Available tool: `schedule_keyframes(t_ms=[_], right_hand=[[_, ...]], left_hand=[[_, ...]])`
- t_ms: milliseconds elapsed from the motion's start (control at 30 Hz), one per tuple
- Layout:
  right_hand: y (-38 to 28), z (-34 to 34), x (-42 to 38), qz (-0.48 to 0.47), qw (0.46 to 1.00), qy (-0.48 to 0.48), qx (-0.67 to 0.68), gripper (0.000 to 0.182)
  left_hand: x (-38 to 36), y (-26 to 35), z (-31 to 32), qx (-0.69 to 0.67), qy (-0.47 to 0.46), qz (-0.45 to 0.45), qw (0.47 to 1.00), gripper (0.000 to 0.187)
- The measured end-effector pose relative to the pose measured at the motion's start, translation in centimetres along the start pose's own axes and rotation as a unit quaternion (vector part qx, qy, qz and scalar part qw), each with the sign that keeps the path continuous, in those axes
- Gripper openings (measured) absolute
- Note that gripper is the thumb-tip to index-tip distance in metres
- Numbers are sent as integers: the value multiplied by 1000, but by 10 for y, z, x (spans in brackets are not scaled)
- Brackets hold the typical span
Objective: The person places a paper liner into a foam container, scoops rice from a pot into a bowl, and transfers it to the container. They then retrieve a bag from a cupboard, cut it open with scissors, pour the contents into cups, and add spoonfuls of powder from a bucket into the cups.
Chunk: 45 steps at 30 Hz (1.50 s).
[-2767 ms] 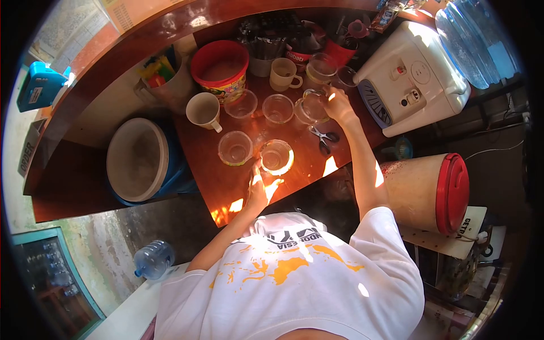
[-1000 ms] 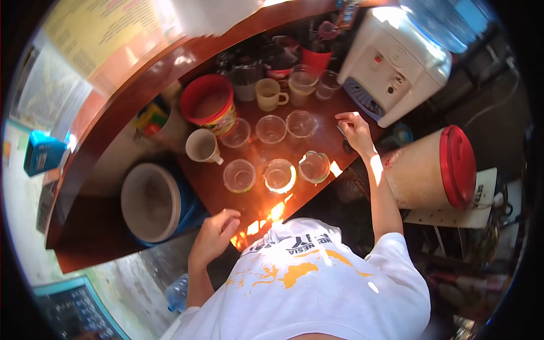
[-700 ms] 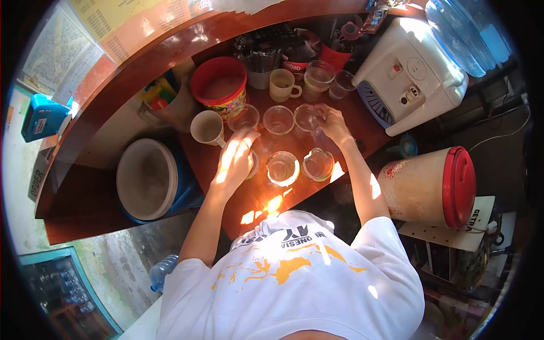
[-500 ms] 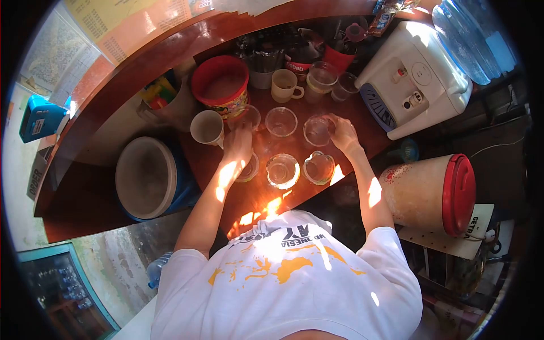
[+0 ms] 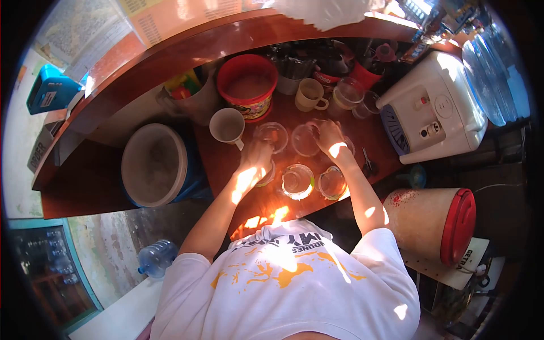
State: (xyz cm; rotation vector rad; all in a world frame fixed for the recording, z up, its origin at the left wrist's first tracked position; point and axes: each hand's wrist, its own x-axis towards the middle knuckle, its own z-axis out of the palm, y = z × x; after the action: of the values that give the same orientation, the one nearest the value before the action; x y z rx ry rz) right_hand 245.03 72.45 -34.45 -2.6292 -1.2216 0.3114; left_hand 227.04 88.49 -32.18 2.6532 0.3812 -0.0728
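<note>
Two rows of clear plastic cups stand on the reddish-brown counter [image 5: 243,211]. My left hand [image 5: 258,155] is at the near side of the back-left cup [image 5: 274,135], its fingers bent round the rim and partly hidden. At the back-middle cup [image 5: 305,140], my right hand [image 5: 330,136] pinches the right side of the rim. My right wrist partly covers the back-right cup [image 5: 349,146]. In the front row are the front-left cup [image 5: 266,174], the front-middle cup [image 5: 297,180] and the front-right cup [image 5: 333,183], the middle one brightly sunlit.
Behind the cups are a pale mug [image 5: 226,126], a red bucket [image 5: 247,85] and a beige mug [image 5: 310,95]. A white water dispenser [image 5: 436,107] and dark scissors [image 5: 369,164] are at right. A large round tub [image 5: 154,164] stands left, a red-lidded container [image 5: 425,221] right.
The camera view has shifted, so the counter's things appear lower and farther right. My right hand has moved left from the back-right cup to the back-middle one. My left hand stays at the back-left cup.
</note>
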Motion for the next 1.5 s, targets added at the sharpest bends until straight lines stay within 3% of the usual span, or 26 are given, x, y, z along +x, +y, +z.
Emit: schedule_keyframes(t_ms=[100, 167, 200, 300, 400, 533, 667, 800, 900, 1000, 1133, 1233, 1300, 1500], right_hand=[[1, -4, -9, -41, 997, 40, -50, 41], [-12, -21, -1, -46, 995, 66, -64, 41], [-18, -29, 7, -75, 992, 102, -4, 37], [-47, -54, 34, -132, 987, 84, 46, 31], [-68, -55, 47, -133, 991, 28, -2, 25], [-45, -44, 59, -133, 987, -87, -15, 30], [-17, -30, 56, -78, 995, -61, -27, 46], [15, 12, 60, -69, 995, -44, -53, 42], [16, 26, 58, -31, 998, 0, -45, 25], [6, 12, 42, -51, 995, 26, -79, 20], [-22, -28, 0, -103, 986, 129, 20, 16], [-36, -32, -31, -56, 991, 98, 75, 16], [-31, -22, -41, -75, 993, 73, 62, 18], [-23, -10, -51, -111, 994, -6, 21, 21]], left_hand=[[-14, -7, -4, -70, 91, 51, 992, 17], [-25, 1, -30, -121, 152, 21, 981, 18], [-26, -15, -24, -145, 230, 11, 962, 17], [-36, -51, -33, -166, 315, -170, 919, 11], [-38, -84, -16, -263, 295, -265, 880, 18], [-36, -99, 17, -381, 237, -265, 854, 26], [-34, -87, 27, -442, 211, -224, 843, 31], [-30, -79, 26, -504, 134, -242, 819, 34], [-29, -75, 24, -509, 136, -235, 817, 31], [-27, -80, 37, -544, 168, -227, 790, 23], [-33, -78, 31, -603, 167, -263, 735, 17], [-39, -79, 31, -681, 204, -255, 655, 14], [-46, -88, 33, -712, 247, -225, 617, 14], [-63, -110, 25, -684, 289, -215, 634, 13]])
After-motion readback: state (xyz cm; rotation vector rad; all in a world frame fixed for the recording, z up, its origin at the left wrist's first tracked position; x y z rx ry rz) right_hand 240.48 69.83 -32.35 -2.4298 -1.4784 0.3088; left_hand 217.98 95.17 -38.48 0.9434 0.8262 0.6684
